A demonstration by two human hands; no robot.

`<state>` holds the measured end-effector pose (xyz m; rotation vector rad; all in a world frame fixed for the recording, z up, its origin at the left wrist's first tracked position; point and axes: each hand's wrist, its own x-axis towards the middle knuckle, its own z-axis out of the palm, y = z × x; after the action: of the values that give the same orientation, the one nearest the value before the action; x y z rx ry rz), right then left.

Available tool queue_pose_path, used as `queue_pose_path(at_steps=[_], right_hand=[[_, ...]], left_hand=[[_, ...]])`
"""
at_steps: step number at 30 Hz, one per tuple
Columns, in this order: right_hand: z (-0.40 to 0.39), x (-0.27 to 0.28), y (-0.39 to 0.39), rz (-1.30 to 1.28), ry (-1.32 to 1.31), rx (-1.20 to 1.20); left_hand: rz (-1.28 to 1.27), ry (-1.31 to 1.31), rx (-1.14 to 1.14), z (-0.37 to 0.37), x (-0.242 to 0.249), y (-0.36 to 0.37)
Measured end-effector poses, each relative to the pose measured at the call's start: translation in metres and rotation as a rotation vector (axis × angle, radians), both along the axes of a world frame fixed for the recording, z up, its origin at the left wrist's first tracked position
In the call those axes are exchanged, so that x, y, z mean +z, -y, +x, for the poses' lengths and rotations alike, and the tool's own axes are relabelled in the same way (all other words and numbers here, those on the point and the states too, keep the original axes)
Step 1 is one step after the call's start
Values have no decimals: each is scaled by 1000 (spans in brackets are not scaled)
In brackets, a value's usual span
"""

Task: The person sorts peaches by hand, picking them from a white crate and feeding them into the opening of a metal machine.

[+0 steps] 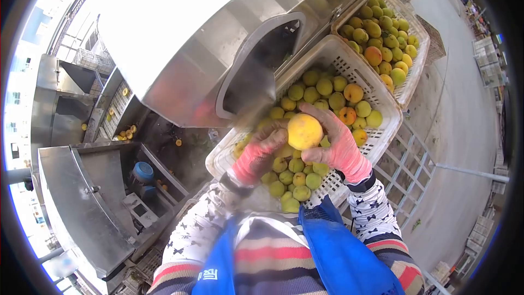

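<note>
A yellow peach (305,131) is held up above a white perforated crate (349,57) of green and yellow peaches (299,177). My right hand (341,145), in a pinkish-red glove, curves around the peach's right side, with its fingers above and thumb below. My left hand (261,150), in a similar but darker-stained glove, presses its fingertips to the left side of the same fruit. Part of the left hand is blurred. Below my hands, the crate's fruit lies loose, some of it orange-tinged.
A second crate (406,90) full of peaches stands beyond the first. A steel machine housing (191,76) with an oval opening (259,65) overhangs the crate's left. Further left are a steel cabinet (82,202) and a blue round container (143,171). A metal rack (404,169) lies at right.
</note>
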<state>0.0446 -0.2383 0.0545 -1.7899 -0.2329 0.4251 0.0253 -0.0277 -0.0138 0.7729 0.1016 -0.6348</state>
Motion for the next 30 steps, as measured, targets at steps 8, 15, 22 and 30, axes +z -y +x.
queue_pose_path(at_steps=[8,15,22,30], right_hand=[[61,-7,-69,-407,789,-44],[55,14,-103,-747,494,-28],[43,6,-109,-43,633,-332],[0,-3,-75,-313,540,-78]], left_hand=[[302,114,321,-24,27,-18],[668,250,371,-43,4,-39],[330,97,487,-36,7,-37],[260,228,467,-25,37,-12]])
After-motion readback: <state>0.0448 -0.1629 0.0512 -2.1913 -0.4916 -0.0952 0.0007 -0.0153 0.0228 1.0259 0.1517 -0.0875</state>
